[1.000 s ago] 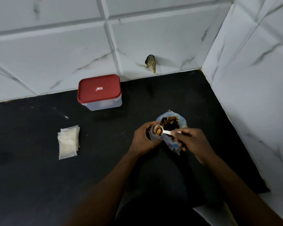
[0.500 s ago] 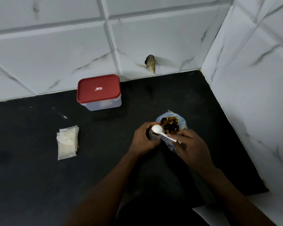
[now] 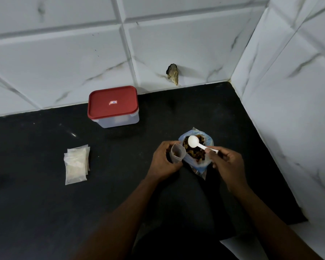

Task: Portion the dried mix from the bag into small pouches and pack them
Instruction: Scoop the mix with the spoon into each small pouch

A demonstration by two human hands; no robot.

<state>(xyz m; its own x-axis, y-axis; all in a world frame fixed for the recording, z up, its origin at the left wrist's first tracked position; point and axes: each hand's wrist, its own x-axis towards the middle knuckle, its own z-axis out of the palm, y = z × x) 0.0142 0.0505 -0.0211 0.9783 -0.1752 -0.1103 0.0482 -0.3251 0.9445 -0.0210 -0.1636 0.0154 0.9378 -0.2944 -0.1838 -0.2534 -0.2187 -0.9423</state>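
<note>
Carried the spoon (image 3: 193, 141) off the small pouch (image 3: 178, 158) and back over the open bag (image 3: 202, 168), just beyond the pinch of the right hand (image 3: 225, 160). Looks emptied, though dim light leaves that unsure. Means one scoop landed: shows a little brown dried mix (image 3: 176, 152) inside the pouch, probably short of a full portion. Pinching the spoon handle between right thumb and fingertips, wrist low beside the bag. Cupping the pouch in the left hand (image 3: 162, 163), fingers curled round it, mouth held open against the bag's near side.
</note>
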